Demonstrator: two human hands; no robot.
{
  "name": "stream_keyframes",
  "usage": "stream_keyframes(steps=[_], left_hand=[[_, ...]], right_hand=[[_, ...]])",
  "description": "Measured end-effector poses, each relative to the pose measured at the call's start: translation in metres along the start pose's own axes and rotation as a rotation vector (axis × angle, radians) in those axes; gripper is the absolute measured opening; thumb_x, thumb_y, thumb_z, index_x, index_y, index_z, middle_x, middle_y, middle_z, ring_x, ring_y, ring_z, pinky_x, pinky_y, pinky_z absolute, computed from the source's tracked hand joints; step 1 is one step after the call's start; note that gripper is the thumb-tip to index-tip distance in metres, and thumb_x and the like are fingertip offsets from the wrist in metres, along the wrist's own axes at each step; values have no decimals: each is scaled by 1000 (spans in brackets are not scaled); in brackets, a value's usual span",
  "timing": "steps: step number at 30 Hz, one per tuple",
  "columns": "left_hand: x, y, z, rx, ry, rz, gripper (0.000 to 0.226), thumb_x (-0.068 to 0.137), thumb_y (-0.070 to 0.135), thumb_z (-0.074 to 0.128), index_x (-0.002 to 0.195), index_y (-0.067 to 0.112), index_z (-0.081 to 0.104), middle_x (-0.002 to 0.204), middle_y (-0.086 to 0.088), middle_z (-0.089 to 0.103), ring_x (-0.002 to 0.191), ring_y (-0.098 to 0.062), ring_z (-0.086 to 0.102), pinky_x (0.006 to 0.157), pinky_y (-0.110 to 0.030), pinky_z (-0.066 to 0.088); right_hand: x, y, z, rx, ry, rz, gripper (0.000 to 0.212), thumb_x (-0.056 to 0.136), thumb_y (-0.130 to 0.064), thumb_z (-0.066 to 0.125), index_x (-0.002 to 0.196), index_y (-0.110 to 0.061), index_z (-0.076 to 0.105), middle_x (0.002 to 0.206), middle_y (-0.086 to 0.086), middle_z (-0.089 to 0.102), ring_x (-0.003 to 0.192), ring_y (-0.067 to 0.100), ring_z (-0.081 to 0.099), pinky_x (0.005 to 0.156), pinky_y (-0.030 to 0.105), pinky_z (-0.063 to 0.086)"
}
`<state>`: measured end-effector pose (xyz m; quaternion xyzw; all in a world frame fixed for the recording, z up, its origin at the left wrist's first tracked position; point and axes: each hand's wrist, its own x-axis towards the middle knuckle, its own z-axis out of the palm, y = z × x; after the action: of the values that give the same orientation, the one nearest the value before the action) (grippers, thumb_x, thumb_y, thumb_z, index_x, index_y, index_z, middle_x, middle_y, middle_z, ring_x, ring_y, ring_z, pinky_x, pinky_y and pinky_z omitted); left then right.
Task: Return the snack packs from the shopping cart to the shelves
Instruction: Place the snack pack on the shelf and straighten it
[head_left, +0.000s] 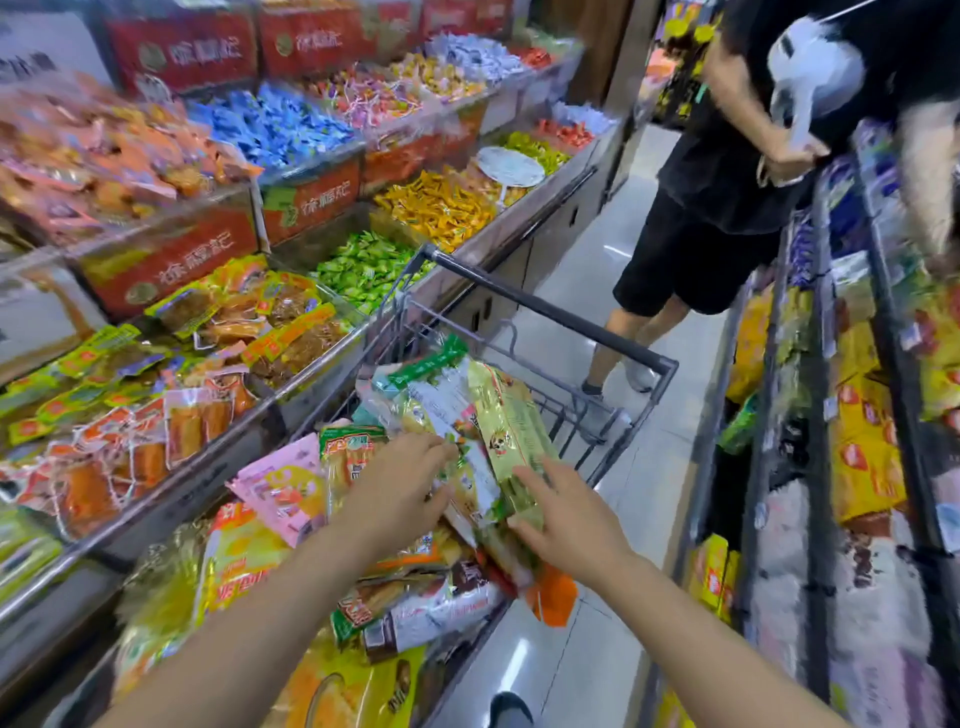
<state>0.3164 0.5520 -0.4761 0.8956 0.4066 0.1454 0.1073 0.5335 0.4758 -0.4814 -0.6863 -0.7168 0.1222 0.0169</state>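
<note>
Seen from a head-worn camera looking down a narrow shop aisle, two bare forearms reach into a wire shopping cart (618, 400) heaped with snack packs (291, 488) in pink, yellow, green and brown wrappers. The left hand (400, 483) lies on the pile with its fingers curled around the near edge of a bunch of pale green packs (498, 415), which stand tilted up out of the middle of the cart. The right hand (566, 512) presses against the right side of the same bunch, fingers spread and fairly straight, thumb below; whether it grips or only steadies the packs is unclear. The cart's dark handle bar (545, 309) runs across the far end. Just left of the cart stands a stepped display of open bins (322, 202) with red fronts, filled with loose sweets in green, yellow, blue and mixed colours, and nearer bins of vacuum-packed orange and brown snacks (119, 447). A round white fan-like object (510, 166) lies on the sweets farther back. On the right, close to the cart, runs a rack of shelves (852, 467) packed with yellow, white and blue bags. Beyond the cart, a person in a black shirt and black shorts (717, 208) stands in the aisle, holding something white, blocking the way past the handle. The picture is motion-blurred, particularly at the edges.
</note>
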Motion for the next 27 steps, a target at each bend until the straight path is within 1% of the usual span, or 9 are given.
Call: stream_keyframes(steps=[5,8,11,14,18,20,23,25,27], left_hand=[[8,-5,12,6,-6,-48,43,90,27,62,130,12,58,125,-2,59,118,-22,53,102,-36,42],[10,-7,21,41,19,-76,38,87,26,65,123,13,63,123,-3,61,115,-24,56,99,-41,47],[4,-3,34,54,47,-114,36,88,29,58,120,12,64,125,-9,60,114,-29,57,94,-46,50],[-2,0,48,71,16,-164,49,83,25,72,130,13,60,137,-13,53,123,-32,53,100,-49,46],[-1,3,56,85,-10,-217,55,83,29,72,134,15,56,142,-12,49,126,-32,49,103,-49,40],[2,5,55,91,-5,-222,55,82,30,72,133,15,57,140,-12,51,124,-33,51,101,-49,42],[3,9,54,84,0,-223,54,80,27,75,130,13,59,138,-14,52,121,-34,54,100,-48,44],[2,11,52,72,14,-231,54,81,27,74,131,13,59,138,-13,52,122,-33,53,101,-47,43],[0,13,47,57,30,-225,52,83,28,73,131,14,58,138,-12,53,123,-32,53,101,-47,43]], right_hand=[[26,17,10,-22,-125,-41,68,93,-52,47,151,-35,13,160,2,5,145,23,14,113,38,29],[31,30,11,11,-160,-51,69,93,-50,46,151,-35,11,161,0,2,146,21,10,113,37,30],[28,47,9,31,-134,-65,66,96,-49,40,152,-35,9,161,-3,4,145,19,13,106,33,36],[25,63,6,36,-97,-51,66,96,-51,37,152,-33,8,160,-6,6,141,17,20,101,28,37],[24,72,1,70,-70,22,79,87,-63,47,151,-30,14,155,-3,19,135,17,30,98,28,40],[26,71,2,97,-60,54,77,88,-55,52,150,-28,15,150,0,26,129,18,38,92,29,44],[27,67,4,229,-27,91,72,92,-35,54,150,-29,12,141,3,34,111,19,50,78,28,46],[26,68,2,327,5,107,71,94,-30,52,151,-31,11,138,1,35,108,19,51,77,27,44],[23,70,-7,446,66,138,64,96,-26,51,150,-32,17,139,-1,35,109,16,49,77,25,41]])
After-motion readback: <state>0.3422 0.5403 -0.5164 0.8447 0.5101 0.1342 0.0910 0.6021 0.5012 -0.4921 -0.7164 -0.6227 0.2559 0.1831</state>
